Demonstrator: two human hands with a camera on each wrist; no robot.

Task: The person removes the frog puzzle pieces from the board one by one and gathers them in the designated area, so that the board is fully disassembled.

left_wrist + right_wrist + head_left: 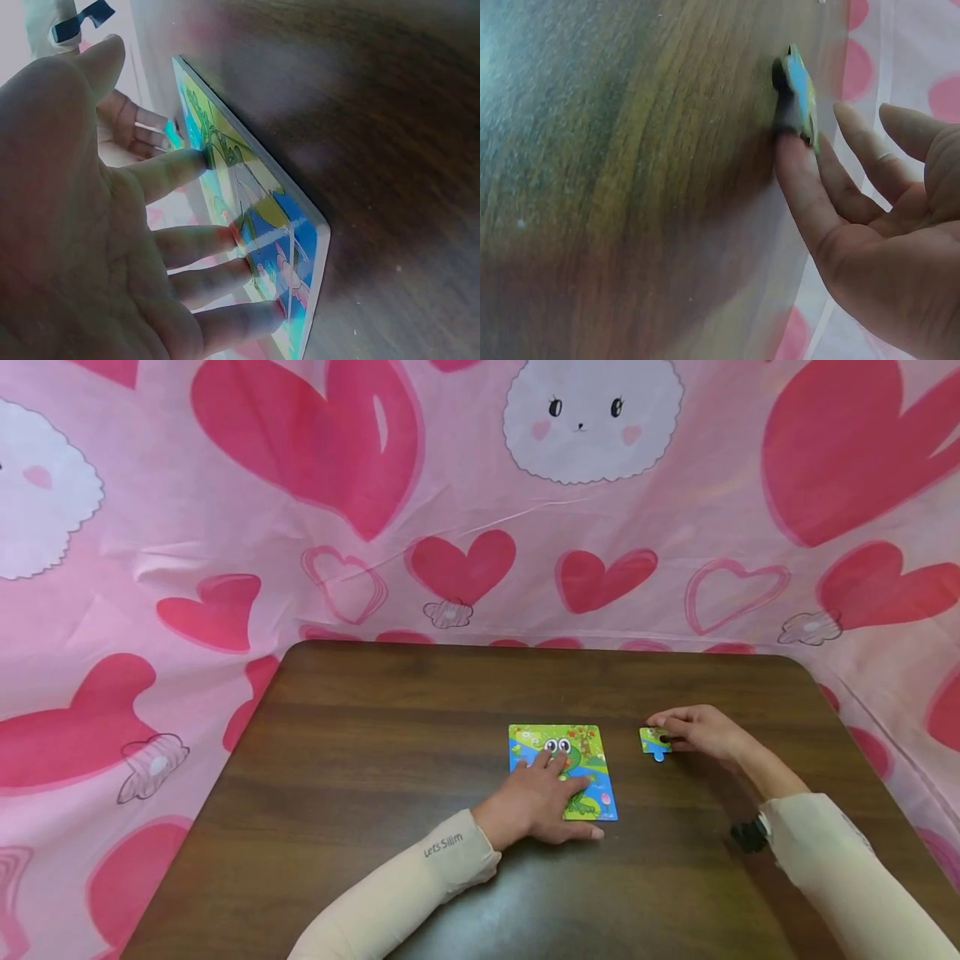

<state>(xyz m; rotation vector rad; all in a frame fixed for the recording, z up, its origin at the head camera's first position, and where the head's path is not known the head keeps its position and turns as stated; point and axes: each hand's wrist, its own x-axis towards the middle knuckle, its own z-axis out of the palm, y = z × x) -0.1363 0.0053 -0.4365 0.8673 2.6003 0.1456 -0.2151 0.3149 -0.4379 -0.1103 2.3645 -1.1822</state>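
Note:
A frog-picture jigsaw puzzle (587, 752) lies on the table, partly hidden by my left hand (543, 797). That hand is spread over it, and its fingertips (238, 238) rest on the picture while the thumb stays off to the side. Farther right, my right hand (705, 732) pinches a small jigsaw piece (654, 742) at its fingertips. The piece is green and blue, with a blue tab pointing toward me. In the right wrist view, the piece (802, 90) shows nearly edge-on near the tabletop, beside a dark patch.
The dark wooden table (390, 735) has rounded far corners. Pink heart-patterned cloth (465, 502) hangs behind it and along both sides. A small black object (750, 835) sits at the right sleeve cuff.

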